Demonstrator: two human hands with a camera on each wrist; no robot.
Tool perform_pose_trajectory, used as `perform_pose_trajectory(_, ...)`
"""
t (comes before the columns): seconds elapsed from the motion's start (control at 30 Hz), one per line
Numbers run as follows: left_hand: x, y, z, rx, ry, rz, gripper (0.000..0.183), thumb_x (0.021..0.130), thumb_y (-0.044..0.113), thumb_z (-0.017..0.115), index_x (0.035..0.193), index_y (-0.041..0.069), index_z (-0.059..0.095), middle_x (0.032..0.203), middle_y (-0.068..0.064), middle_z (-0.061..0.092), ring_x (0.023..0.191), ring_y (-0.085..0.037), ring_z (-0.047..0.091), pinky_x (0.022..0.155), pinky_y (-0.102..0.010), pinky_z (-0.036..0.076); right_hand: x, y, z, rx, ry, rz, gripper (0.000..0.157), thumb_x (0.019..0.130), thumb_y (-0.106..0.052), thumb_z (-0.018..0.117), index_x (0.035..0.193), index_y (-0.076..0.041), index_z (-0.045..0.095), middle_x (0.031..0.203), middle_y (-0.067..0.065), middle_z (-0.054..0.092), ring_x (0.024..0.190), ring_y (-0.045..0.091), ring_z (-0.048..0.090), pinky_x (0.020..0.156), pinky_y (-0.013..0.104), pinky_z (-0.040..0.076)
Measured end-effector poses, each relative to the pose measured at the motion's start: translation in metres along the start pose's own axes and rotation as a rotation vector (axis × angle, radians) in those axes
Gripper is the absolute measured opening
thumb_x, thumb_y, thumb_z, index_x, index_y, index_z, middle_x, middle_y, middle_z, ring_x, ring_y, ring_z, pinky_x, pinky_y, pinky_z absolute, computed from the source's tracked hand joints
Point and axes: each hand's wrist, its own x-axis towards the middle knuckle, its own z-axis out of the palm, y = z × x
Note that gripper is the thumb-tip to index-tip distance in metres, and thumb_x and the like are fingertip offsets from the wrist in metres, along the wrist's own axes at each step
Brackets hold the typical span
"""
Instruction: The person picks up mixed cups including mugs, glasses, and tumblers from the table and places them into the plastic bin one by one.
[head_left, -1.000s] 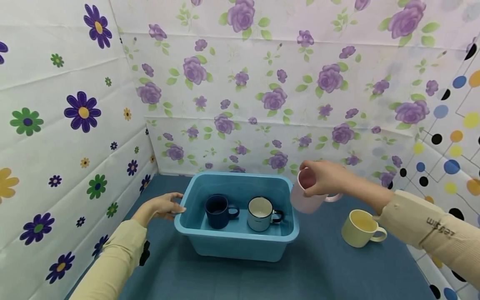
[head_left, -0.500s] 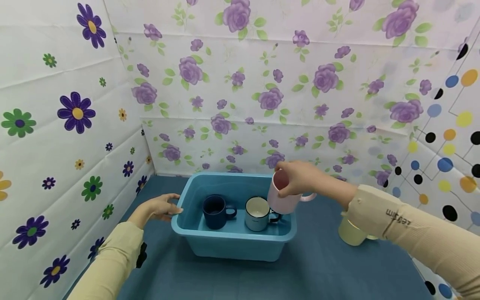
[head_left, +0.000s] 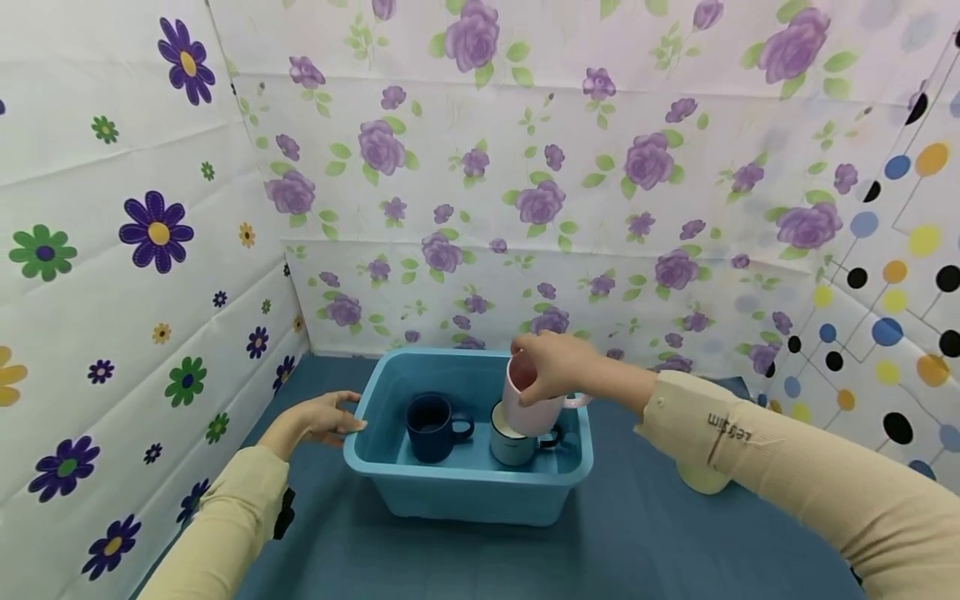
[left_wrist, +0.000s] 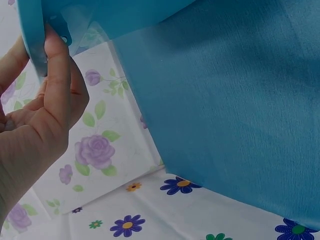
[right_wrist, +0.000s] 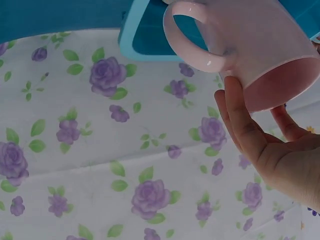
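Note:
A blue plastic tub [head_left: 465, 487] stands on the blue table cover. Inside it stand a navy mug [head_left: 431, 427] and a white mug with a dark handle [head_left: 514, 446]. My right hand [head_left: 551, 364] grips a pink mug [head_left: 531, 407] by its rim from above and holds it tilted just over the white mug. In the right wrist view the pink mug [right_wrist: 250, 45] shows its handle, with my fingers [right_wrist: 245, 125] at its mouth. My left hand [head_left: 324, 417] holds the tub's left rim. The left wrist view shows my fingers [left_wrist: 57, 70] pinching that rim [left_wrist: 32, 30].
A pale yellow mug [head_left: 701, 479] stands on the table right of the tub, mostly hidden behind my right sleeve. Flower-patterned walls close in the left, back and right sides. Blue table surface [head_left: 480, 558] lies in front of the tub.
My right hand has carried the pink mug leftward, from outside the tub's right wall to above the white mug inside it. The left hand has stayed on the rim.

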Motion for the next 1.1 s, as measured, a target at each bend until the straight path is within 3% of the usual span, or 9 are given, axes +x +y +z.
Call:
perform_pose_trajectory(0.23, 0.0, 0.0, 0.002, 0.0, 0.011, -0.009, 0.069, 0.094, 0.011, 0.057, 0.146, -0.005, 0.015, 0.103, -0.017, 0.053, 0.087, -0.019, 0.055, 0.084, -0.04, 0.055, 0.015, -0.008, 0.013, 0.013, -0.002, 0.011, 0.058, 0.075, -0.031, 0.075, 0.126, -0.015, 0.052, 0.112, 0.011, 0.059, 0.086, 0.021, 0.058, 0.068, 0.032, 0.052)
perform_pose_trajectory(0.47, -0.003, -0.001, 0.003, 0.01, 0.032, -0.007, 0.07, 0.094, 0.012, 0.058, 0.146, -0.006, 0.015, 0.128, -0.03, 0.045, 0.105, -0.028, 0.059, 0.087, -0.043, 0.054, 0.031, -0.016, 0.023, -0.009, -0.023, -0.032, 0.054, 0.075, -0.03, 0.076, 0.123, -0.014, 0.055, 0.109, 0.008, 0.063, 0.088, 0.02, 0.058, 0.069, 0.031, 0.052)
perform_pose_trajectory(0.83, -0.007, -0.002, -0.004, 0.015, 0.019, -0.003, 0.072, 0.094, 0.013, 0.058, 0.146, -0.006, 0.012, 0.13, -0.031, 0.045, 0.106, -0.028, 0.058, 0.087, -0.043, 0.054, 0.055, -0.035, 0.027, -0.065, -0.094, -0.068, 0.056, 0.078, -0.034, 0.073, 0.127, -0.016, 0.053, 0.115, 0.008, 0.061, 0.094, 0.021, 0.058, 0.074, 0.033, 0.052)
perform_pose_trajectory(1.1, -0.005, 0.002, 0.002, 0.014, 0.025, -0.003, 0.07, 0.094, 0.012, 0.057, 0.146, -0.006, 0.014, 0.13, -0.032, 0.044, 0.108, -0.031, 0.059, 0.086, -0.043, 0.054, 0.063, -0.046, 0.043, -0.09, -0.107, -0.087, 0.054, 0.078, -0.037, 0.073, 0.124, -0.017, 0.054, 0.114, 0.005, 0.062, 0.096, 0.019, 0.059, 0.078, 0.033, 0.052)
